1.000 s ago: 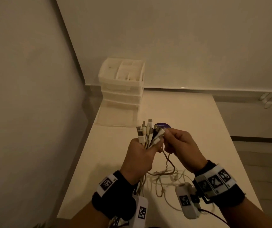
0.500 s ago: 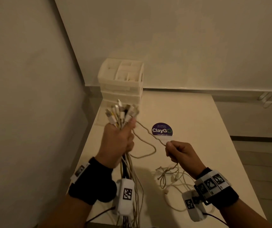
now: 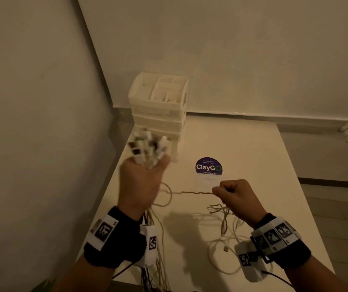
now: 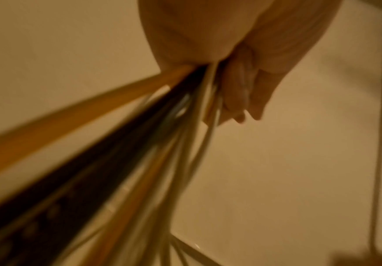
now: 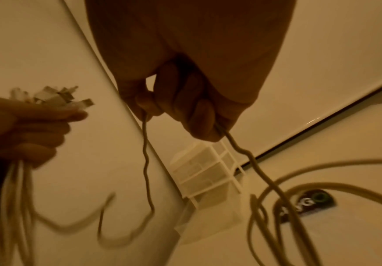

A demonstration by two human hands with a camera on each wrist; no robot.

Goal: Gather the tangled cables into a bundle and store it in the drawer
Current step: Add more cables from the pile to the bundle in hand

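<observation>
My left hand [image 3: 142, 178] is raised over the table's left side and grips a bundle of cables [image 3: 147, 147], whose plug ends stick up above the fist. The strands [image 4: 153, 162] hang down past the wrist. My right hand [image 3: 233, 194] pinches one beige cable [image 3: 190, 192] that runs sideways to the left hand. In the right wrist view this cable [image 5: 145, 162] passes between thumb and fingers. Loose cable loops [image 3: 221, 226] lie on the table under the right wrist. The white drawer unit [image 3: 158, 110] stands at the table's far left corner, its bottom drawer [image 5: 208, 216] pulled out.
The white table [image 3: 242, 144] sits in a corner, with walls to the left and behind. A round purple ClayGo sticker [image 3: 208, 166] is stuck near the table's middle. The table's right edge drops to a tiled floor.
My left hand has pulled away to the left and forward with the bundle. The right hand has stayed lower and the single cable between the hands is now drawn almost straight.
</observation>
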